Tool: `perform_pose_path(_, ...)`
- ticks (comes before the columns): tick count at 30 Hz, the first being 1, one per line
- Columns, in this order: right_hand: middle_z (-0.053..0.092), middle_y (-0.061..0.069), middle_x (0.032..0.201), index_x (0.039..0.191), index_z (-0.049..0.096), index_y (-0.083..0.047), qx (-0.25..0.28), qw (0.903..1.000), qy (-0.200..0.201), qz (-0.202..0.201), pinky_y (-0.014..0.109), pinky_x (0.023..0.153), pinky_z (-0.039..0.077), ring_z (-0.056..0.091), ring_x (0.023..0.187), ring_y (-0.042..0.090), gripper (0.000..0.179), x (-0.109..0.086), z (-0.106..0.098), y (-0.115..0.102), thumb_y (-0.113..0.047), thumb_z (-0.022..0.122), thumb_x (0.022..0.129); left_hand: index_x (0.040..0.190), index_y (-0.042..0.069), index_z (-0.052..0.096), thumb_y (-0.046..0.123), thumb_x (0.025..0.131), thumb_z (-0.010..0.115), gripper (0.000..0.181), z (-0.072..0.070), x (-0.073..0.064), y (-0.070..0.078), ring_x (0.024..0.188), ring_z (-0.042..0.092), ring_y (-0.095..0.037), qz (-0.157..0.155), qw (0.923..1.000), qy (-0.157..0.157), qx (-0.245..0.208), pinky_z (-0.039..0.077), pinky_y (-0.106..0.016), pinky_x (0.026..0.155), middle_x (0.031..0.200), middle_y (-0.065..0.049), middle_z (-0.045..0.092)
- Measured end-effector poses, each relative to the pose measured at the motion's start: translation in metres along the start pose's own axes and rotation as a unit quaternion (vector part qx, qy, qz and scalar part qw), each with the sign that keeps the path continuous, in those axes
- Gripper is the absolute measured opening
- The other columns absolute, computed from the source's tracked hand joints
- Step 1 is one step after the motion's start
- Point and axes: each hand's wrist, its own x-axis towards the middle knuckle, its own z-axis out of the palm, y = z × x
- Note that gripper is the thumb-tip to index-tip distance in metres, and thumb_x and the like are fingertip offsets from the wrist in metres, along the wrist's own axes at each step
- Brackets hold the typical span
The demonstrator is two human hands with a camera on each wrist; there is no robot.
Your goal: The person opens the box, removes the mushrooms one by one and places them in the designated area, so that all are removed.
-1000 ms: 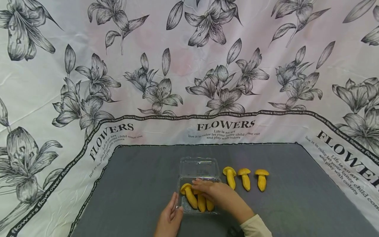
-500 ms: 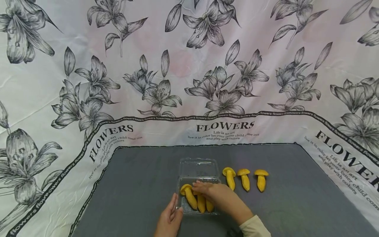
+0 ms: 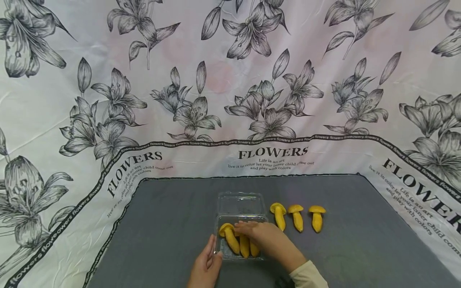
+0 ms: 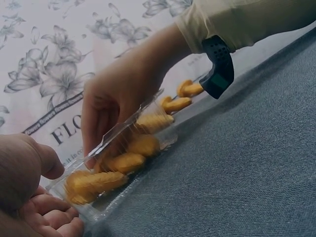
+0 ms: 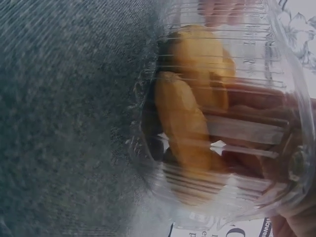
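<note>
a person's left hand [image 3: 207,262] is grasping the left wall of a clear plastic container [image 3: 225,251] at the lower center of the head view, while the right hand [image 3: 264,238] is arching over the box from the lower right, fingers hanging inside. whether that hand is pinching anything is impossible to tell, as its back is hiding the fingertips. three yellow mushrooms are lying in the base: a leftmost mushroom [image 3: 231,240], its cap showing, and two more with stems pointing toward the bottom of the frame. three loose mushrooms [image 3: 297,218] are lying on the gray cloth [image 3: 162,224] right of center, near the open lid [image 3: 240,204].

the mushrooms are looking light and fairly firm, probably smooth enough to be rolling if nudged; the thick stem, just below the cap, is seeming the safest hold. the thin-walled container is likely flexing and sliding easily, so its rim is calling for a gentle pinch.
</note>
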Motion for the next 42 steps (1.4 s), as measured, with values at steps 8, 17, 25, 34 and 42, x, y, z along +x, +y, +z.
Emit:
perform_pose_path(8,0.067,-0.003,0.145,0.14,0.07,-0.019,-0.008,0.9994,0.025,-0.022,0.033,0.089,0.064,0.068,0.125,0.015,0.037,-0.011,0.003,0.002,-0.013,0.07,0.104,0.159,-0.016,0.026,0.017,0.108,0.062,0.071,0.009,-0.008,-0.001,0.151,0.029,-0.051,0.0,1.0,0.005,0.0,0.045,-0.051,0.115,0.163,-0.037,0.028)
perform_pose_path(17,0.068,-0.001,0.145,0.14,0.069,-0.017,-0.01,0.996,0.071,-0.053,0.032,0.08,0.065,0.071,0.118,0.017,0.039,-0.018,0.003,0.005,-0.009,0.071,0.103,0.159,-0.018,0.026,0.015,0.108,0.061,0.07,0.015,-0.012,-0.008,0.15,0.031,-0.052,0.027,0.9996,0.011,0.001,0.044,-0.053,0.115,0.162,-0.038,0.029)
perform_pose_path(25,0.067,-0.002,0.145,0.14,0.069,-0.017,-0.017,0.9936,0.094,-0.059,0.03,0.085,0.064,0.072,0.117,0.015,0.038,-0.022,0.007,0.009,-0.009,0.07,0.103,0.159,-0.017,0.026,0.016,0.108,0.061,0.07,0.019,-0.014,-0.009,0.15,0.031,-0.05,0.026,0.9995,0.017,0.007,0.043,-0.053,0.115,0.162,-0.036,0.029)
perform_pose_path(34,0.068,0.0,0.144,0.139,0.069,-0.015,0.005,0.9895,0.134,-0.054,0.029,0.083,0.064,0.076,0.108,0.016,0.037,-0.027,-0.002,0.013,-0.009,0.07,0.103,0.159,-0.017,0.028,0.013,0.107,0.062,0.069,0.02,-0.015,-0.01,0.15,0.033,-0.05,0.022,0.9994,0.027,0.008,0.045,-0.052,0.115,0.162,-0.036,0.031)
perform_pose_path(42,0.067,0.002,0.145,0.139,0.07,-0.013,0.027,0.9859,0.159,-0.044,0.029,0.085,0.064,0.072,0.118,0.017,0.036,-0.032,-0.012,0.021,-0.008,0.071,0.103,0.159,-0.017,0.026,0.013,0.108,0.061,0.069,0.019,-0.014,-0.009,0.151,0.031,-0.05,0.028,0.9994,0.021,0.004,0.043,-0.052,0.115,0.162,-0.036,0.029)
